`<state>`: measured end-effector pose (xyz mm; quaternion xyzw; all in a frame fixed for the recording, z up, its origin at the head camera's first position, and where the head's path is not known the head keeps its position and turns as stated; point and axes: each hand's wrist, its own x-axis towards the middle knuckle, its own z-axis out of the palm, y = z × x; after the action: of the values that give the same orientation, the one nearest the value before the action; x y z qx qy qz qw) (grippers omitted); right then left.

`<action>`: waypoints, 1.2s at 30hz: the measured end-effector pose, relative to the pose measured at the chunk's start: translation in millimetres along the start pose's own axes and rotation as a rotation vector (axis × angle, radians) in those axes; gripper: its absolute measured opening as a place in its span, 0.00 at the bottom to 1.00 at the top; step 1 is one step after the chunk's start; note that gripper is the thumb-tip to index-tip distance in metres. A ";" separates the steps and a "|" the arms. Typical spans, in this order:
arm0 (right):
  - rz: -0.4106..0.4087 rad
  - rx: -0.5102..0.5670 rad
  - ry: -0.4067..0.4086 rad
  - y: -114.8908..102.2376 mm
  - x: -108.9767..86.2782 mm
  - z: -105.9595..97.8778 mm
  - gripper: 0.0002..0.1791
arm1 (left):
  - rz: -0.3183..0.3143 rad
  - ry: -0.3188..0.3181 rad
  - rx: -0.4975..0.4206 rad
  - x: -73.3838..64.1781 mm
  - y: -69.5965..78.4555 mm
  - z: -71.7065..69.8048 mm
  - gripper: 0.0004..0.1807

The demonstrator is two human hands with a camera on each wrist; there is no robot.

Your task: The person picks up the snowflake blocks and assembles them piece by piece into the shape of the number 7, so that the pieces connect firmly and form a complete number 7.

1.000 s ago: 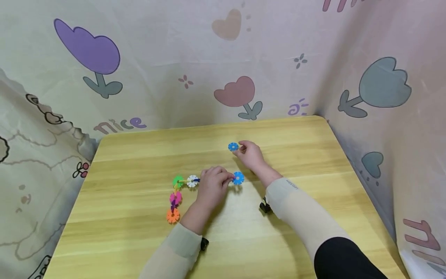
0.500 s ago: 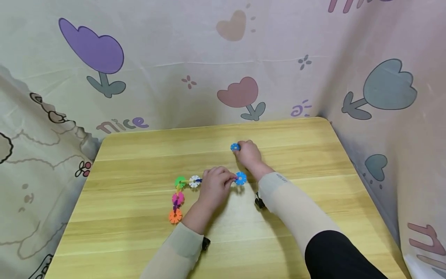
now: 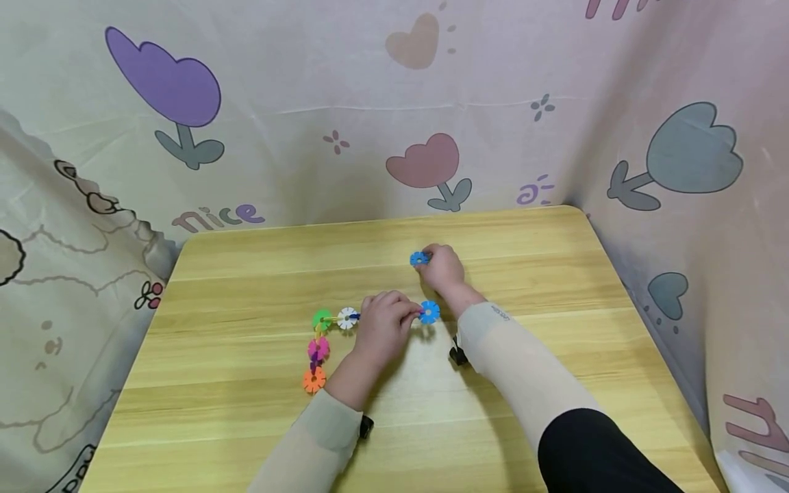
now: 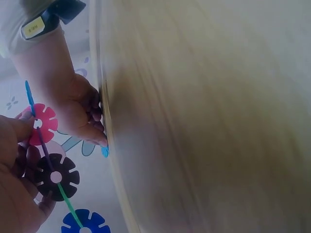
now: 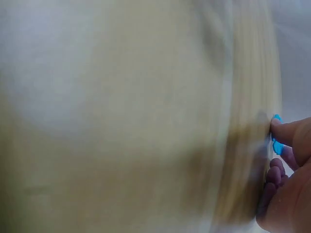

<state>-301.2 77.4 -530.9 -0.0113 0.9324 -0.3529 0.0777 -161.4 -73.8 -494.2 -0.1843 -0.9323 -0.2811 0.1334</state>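
My left hand [image 3: 383,327] holds a chain of linked notched plastic discs just above the table, its fingers pinching near a pink disc [image 4: 46,124] in the left wrist view. A blue disc [image 3: 429,312] forms the chain's right end. Beyond the hand run a white disc [image 3: 347,318], a green disc [image 3: 322,320], a pink disc [image 3: 318,348] and an orange disc [image 3: 314,379], bending toward the front. The palm hides the chain's middle in the head view. Farther back, my right hand [image 3: 445,268] pinches a loose blue disc [image 3: 418,258] by its right side, at the tabletop.
The wooden table [image 3: 234,274] has its far edge close behind the right hand. A patterned curtain [image 3: 296,123] hangs behind and along both sides. Dark wrist-worn devices show at both cuffs, one being a black clip [image 3: 458,355] under the right sleeve.
My right hand has closed its thumb and fingers on the loose blue disc, its forearm shifting left. The left hand keeps its grip on the chain. The head view has shifted slightly.
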 end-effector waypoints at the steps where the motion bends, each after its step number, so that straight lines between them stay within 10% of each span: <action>1: -0.007 0.014 0.007 0.7 -1.3 -0.4 0.25 | 0.001 0.001 -0.001 0.0 0.1 -0.1 0.04; 36: -0.080 0.577 0.192 45.3 -74.0 -27.8 0.08 | -0.022 0.030 -0.012 1.3 1.0 6.1 0.04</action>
<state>-230.8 135.3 -530.1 0.0080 0.7954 -0.6055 -0.0250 -163.0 -69.3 -498.2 -0.1706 -0.9304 -0.2910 0.1431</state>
